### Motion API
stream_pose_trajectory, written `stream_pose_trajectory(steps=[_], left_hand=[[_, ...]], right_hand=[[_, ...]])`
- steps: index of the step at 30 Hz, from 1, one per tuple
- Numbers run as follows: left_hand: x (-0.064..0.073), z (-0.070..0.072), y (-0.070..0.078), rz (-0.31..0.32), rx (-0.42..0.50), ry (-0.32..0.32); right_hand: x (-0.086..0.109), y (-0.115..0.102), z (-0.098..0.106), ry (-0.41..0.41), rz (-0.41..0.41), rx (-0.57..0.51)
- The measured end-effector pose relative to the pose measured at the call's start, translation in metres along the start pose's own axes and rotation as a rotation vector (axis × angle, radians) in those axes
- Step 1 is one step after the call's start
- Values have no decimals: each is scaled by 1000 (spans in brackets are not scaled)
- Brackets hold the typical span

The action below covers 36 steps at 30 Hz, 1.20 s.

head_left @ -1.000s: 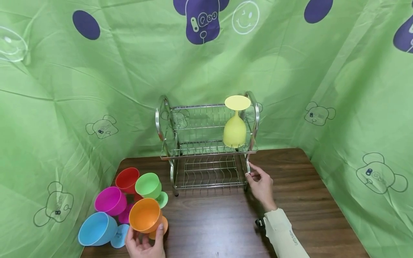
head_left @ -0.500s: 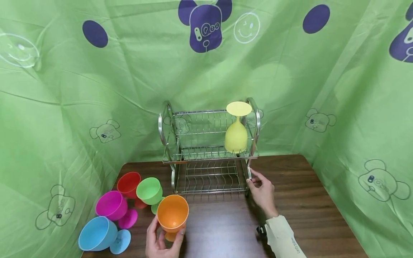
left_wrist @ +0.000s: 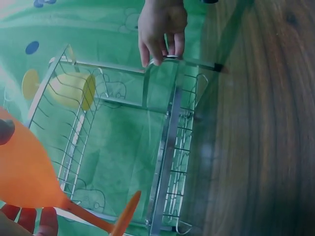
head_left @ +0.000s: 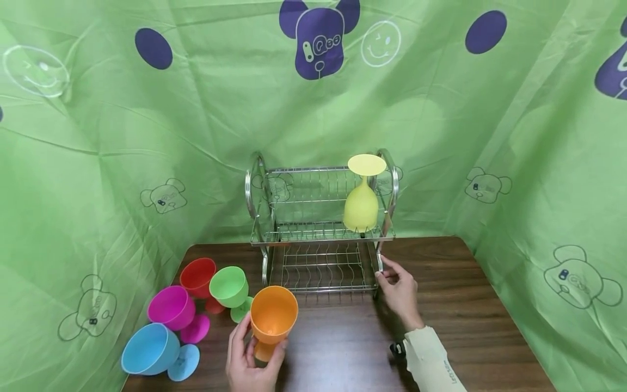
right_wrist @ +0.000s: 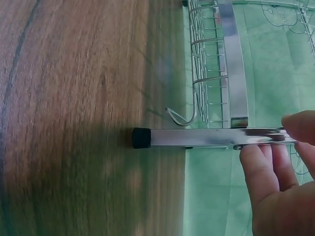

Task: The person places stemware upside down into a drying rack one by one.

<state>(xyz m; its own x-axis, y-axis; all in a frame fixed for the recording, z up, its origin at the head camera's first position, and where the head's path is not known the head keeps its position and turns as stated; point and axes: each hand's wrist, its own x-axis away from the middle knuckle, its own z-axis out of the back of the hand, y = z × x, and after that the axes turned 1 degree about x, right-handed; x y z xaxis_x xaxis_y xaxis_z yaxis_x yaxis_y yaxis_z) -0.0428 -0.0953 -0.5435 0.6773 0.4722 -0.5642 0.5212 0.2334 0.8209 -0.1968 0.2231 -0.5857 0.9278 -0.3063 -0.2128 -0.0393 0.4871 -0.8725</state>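
Note:
My left hand (head_left: 251, 363) grips an orange goblet (head_left: 274, 313) around its bowl, raised with the mouth up over the front of the table. In the left wrist view the orange goblet (left_wrist: 24, 167) shows its stem and foot beyond the fingers. At the right side of a two-tier metal dish rack (head_left: 320, 240), my right hand (head_left: 400, 294) pinches the side frame. Close up in the right wrist view, thumb and fingers (right_wrist: 258, 177) sit on opposite sides of the metal leg (right_wrist: 197, 137). A yellow goblet (head_left: 361, 209) stands upside down on the upper tier, at the right.
Left on the wooden table (head_left: 333, 348) lie several more goblets on their sides: red (head_left: 198, 277), light green (head_left: 229, 287), magenta (head_left: 171, 307) and blue (head_left: 151, 348). Green printed cloth (head_left: 313, 120) hangs behind and at both sides.
My left hand has lifted the orange goblet from beside the other goblets and carried it right and slightly forward, toward the rack. The right hand stays on the rack. The head view has shifted slightly.

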Motion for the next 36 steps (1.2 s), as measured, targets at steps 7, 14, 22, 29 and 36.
stream_pose_trajectory(steps=[7, 14, 22, 29, 36], left_hand=[[-10, 4, 6, 34, -49, -113], [-29, 4, 7, -162, -79, -212], [-49, 2, 16, -245, -102, -356], [-61, -7, 26, -286, -179, -540], [-65, -19, 35, -369, -320, -703]], right_hand=[[-3, 0, 4, -32, -16, 33], [1, -3, 15, -88, 9, 49], [15, -28, 33, -154, 55, 23], [35, -64, 57, -282, 159, -109], [56, -108, 73, -467, 425, -263]])
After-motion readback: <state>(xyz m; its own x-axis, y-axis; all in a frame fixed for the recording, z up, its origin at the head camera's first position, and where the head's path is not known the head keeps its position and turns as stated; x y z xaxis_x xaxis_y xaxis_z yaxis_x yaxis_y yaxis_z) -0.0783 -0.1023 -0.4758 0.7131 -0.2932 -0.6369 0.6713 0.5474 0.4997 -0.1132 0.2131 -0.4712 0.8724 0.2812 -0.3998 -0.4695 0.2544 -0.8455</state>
